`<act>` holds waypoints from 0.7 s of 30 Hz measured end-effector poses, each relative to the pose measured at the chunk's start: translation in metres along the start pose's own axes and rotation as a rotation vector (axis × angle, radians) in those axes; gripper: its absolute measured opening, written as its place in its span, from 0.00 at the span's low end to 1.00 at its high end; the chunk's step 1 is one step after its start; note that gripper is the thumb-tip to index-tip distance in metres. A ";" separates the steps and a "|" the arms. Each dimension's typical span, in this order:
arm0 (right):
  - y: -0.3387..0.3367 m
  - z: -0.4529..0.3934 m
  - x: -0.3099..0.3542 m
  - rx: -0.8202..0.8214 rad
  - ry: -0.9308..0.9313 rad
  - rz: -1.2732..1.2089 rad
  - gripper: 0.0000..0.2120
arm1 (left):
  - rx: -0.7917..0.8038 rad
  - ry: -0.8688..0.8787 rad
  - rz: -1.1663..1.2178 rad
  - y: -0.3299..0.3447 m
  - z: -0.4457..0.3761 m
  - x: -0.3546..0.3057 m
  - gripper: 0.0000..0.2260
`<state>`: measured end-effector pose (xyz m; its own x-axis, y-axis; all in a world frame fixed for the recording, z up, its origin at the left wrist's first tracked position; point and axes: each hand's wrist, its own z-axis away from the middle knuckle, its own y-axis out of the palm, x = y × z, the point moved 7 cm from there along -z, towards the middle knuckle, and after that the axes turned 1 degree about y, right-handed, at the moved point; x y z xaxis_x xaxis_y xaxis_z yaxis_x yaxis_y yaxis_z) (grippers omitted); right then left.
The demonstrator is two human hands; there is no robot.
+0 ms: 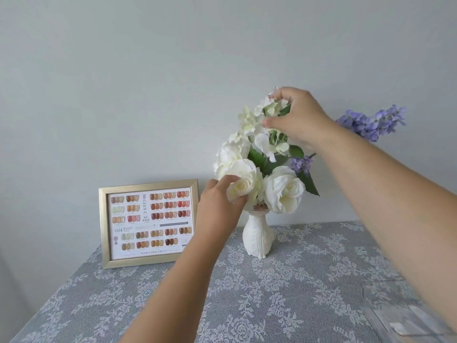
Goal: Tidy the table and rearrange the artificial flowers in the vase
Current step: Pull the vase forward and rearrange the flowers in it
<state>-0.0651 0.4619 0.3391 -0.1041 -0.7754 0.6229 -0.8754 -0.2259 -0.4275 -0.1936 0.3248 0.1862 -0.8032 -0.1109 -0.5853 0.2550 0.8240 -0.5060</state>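
A white cat-shaped vase (257, 235) stands upright on the lace-covered table (284, 293) near the wall. It holds white roses, a white hydrangea spray (252, 120), green leaves and purple flower sprigs (371, 123). My left hand (220, 209) grips the lower left white rose (243, 183) from the side. My right hand (299, 117) pinches the top of the hydrangea spray between thumb and fingers. Another white rose (284, 191) faces forward on the right, untouched. The stems are hidden inside the vase.
A gold picture frame (148, 222) with a nail colour chart leans upright against the wall, left of the vase. A clear plastic container (395, 310) lies at the table's right front corner. The plain wall stands right behind the flowers.
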 end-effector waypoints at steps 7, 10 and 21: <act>0.027 -0.016 -0.005 0.084 0.035 0.063 0.20 | -0.009 -0.006 0.014 0.001 0.003 0.000 0.16; 0.039 -0.014 -0.017 0.127 0.076 0.080 0.21 | -0.018 0.013 0.017 0.000 0.005 -0.005 0.15; 0.055 -0.002 -0.036 0.293 0.162 0.332 0.30 | 0.014 0.004 0.018 -0.002 0.013 -0.008 0.10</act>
<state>-0.1102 0.4784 0.2947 -0.4487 -0.7367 0.5059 -0.6146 -0.1567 -0.7731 -0.1805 0.3173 0.1841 -0.8008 -0.0938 -0.5915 0.2768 0.8179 -0.5044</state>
